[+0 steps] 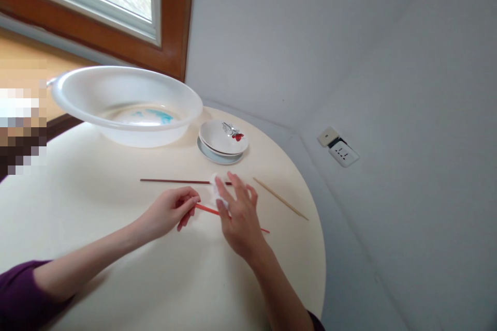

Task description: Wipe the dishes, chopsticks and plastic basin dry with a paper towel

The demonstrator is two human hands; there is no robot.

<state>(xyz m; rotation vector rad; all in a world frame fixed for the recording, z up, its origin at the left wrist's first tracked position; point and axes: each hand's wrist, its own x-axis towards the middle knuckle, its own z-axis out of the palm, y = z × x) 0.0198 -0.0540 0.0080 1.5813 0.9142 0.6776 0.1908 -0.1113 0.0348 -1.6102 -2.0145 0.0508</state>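
My left hand [180, 208] is closed with a pinch round the thick end of an orange-red chopstick [207, 209], whose thin tip shows past my other hand at the right. My right hand [241, 217] is over the middle of that chopstick and hides part of it. Between its thumb and fingers is a crumpled white tissue or cloth [216, 189]; the fingers are partly spread around it. A dark brown chopstick [174, 181] lies on the table just beyond, its right part behind the tissue and fingers. To the right rest light wooden chopsticks [280, 198], side by side.
A large translucent white basin [128, 134] stands at the back left of the round cream table [116, 176]. Beside it are stacked small dishes [217, 137], the top one with a red flower. A wall with a socket [344, 153] borders the right, and a window is behind.
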